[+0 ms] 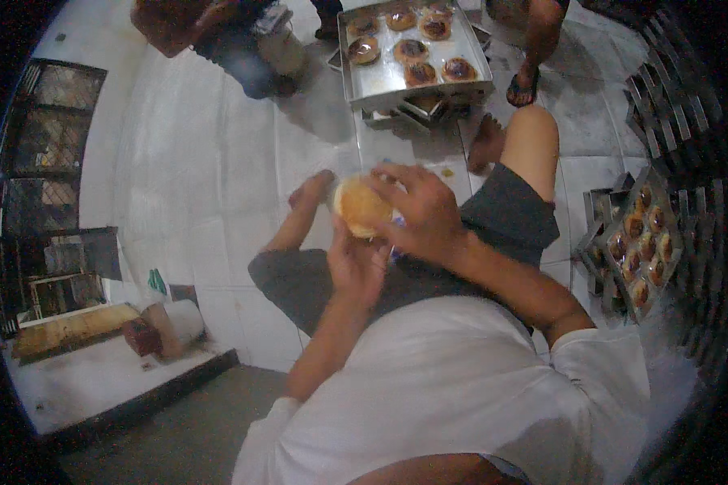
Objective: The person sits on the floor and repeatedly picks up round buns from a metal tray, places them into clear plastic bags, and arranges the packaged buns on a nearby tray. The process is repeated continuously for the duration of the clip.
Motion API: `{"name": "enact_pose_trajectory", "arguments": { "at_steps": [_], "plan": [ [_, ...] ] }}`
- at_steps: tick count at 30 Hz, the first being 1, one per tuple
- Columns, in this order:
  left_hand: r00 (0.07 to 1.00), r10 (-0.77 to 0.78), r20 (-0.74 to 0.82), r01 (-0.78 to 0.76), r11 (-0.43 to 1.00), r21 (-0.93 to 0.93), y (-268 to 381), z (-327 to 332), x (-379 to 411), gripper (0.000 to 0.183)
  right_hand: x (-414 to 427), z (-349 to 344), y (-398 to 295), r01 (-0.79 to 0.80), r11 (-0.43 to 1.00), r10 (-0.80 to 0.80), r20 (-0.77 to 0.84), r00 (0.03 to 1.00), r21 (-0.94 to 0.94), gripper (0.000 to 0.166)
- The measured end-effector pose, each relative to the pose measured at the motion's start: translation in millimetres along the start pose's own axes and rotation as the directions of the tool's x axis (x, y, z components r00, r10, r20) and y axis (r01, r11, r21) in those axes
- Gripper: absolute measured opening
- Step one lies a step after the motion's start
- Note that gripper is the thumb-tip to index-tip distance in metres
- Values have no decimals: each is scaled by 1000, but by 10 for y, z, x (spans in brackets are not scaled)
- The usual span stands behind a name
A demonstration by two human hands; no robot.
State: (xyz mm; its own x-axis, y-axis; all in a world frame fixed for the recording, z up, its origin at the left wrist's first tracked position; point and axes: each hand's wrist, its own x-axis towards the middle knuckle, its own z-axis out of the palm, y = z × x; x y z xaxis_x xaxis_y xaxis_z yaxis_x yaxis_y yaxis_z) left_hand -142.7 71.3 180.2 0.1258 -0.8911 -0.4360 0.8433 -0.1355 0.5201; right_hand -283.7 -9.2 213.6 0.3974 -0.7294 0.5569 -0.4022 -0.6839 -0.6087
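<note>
A round golden bun (pixel 362 208) is held up in front of my lap, seemingly in thin clear wrapping. My left hand (pixel 358 264) grips it from below, thumb and fingers against its lower edge. Around its right side curls my right hand (pixel 421 209), blurred, with the fingers over the upper edge and near the wrapping. Bluish-white printed film shows between the two hands. Beyond them, a metal tray (pixel 421 94) of browned round buns, several of them in shiny wrapping, rests on top of other trays on the floor.
At the right, more filled metal trays (pixel 673 276) stand beside stacked dark racks (pixel 697 236). Other people's legs and a sandalled foot (pixel 522 91) are near the far tray. A raised white ledge (pixel 127 379) at the left holds a wooden board (pixel 76 330) and a white container (pixel 185 321).
</note>
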Motion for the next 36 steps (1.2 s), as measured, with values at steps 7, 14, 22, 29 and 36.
{"name": "enact_pose_trajectory", "arguments": {
  "at_steps": [7, 14, 22, 29, 36],
  "plan": [
    [992, 69, -101, 56, 478, 876, 320, 278, -284, 57, 75, 93, 97, 188, 970, -148, -243, 959, 152, 16],
    [961, -244, -133, 236, 969, -68, -383, -491, 310, 59, -607, 619, 180, -164, 920, 11, 396, 918, 355, 33],
    [941, -317, 116, 333, 926, -175, -143, -927, 248, 63, 454, 529, 422, -455, 662, 207, 439, 874, 595, 32],
    [897, -203, 392, 350, 870, -348, 359, -538, 497, 77, 842, 1579, 2779, -691, 189, 900, 158, 406, 698, 58],
    [939, -91, 331, 182, 950, -255, 723, -724, 239, 79, 829, 1556, 4028, -619, -227, 922, 371, 112, 752, 62]
  ]
}}
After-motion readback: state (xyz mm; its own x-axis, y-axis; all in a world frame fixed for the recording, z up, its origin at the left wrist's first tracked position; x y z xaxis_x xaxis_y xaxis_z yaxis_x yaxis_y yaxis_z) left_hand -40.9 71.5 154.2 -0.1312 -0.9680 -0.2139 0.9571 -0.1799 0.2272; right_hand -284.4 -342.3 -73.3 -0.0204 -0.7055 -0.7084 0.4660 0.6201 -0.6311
